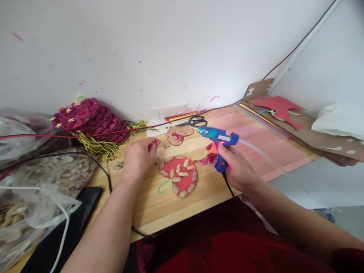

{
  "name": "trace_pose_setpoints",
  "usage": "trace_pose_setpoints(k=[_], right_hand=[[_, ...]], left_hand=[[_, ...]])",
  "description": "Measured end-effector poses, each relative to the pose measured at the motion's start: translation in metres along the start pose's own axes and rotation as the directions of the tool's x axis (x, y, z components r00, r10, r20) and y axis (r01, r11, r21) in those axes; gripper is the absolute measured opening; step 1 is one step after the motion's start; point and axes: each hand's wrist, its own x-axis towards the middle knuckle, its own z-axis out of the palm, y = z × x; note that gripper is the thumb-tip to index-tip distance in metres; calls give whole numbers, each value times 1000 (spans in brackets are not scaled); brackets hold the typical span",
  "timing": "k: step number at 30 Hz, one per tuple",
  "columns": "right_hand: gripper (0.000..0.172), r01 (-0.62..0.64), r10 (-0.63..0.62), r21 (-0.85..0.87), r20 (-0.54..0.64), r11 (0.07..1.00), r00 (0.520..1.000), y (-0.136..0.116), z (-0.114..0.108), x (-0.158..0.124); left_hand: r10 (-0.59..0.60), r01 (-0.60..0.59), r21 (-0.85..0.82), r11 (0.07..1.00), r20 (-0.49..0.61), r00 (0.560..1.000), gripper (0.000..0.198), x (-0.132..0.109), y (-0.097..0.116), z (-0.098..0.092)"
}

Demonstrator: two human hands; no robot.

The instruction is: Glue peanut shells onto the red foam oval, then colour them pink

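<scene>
The right hand has its fingers wrapped around the handle of a blue hot glue gun, held above the worktop; its nozzle points left, and a translucent glue stick trails from its back. The left hand is over the worktop's left half, thumb and fingertips drawn together beside some loose peanuts; I cannot tell whether they pinch anything. Between the hands, towards the near edge, lies a red heart-shaped piece with peanuts around its rim and more in its middle, a green cord loop at its left side. Nearer the far edge lie a brown cardboard cutout and black-handled scissors. A stack of magenta ornaments sits by the far left corner, and a red card offcut rests on cardboard sheets at the right edge.
</scene>
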Motion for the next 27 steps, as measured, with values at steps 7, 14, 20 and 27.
trace_pose_setpoints(k=[7,14,20,27], right_hand=[[34,-74,74,27,-6,997,997,21,2,-1],[38,-116,112,-58,-57,992,992,28,-2,-2],[42,-109,99,-110,-93,988,991,27,-7,1],[47,-165,154,-87,-121,983,981,25,-11,5]], left_hand=[[-92,86,109,990,55,994,38,4,-2,-10],[-104,101,67,993,52,993,33,5,-3,-15],[-212,172,-169,970,-258,943,32,12,-22,-20],[-338,219,-360,907,-313,887,42,17,-45,-24]])
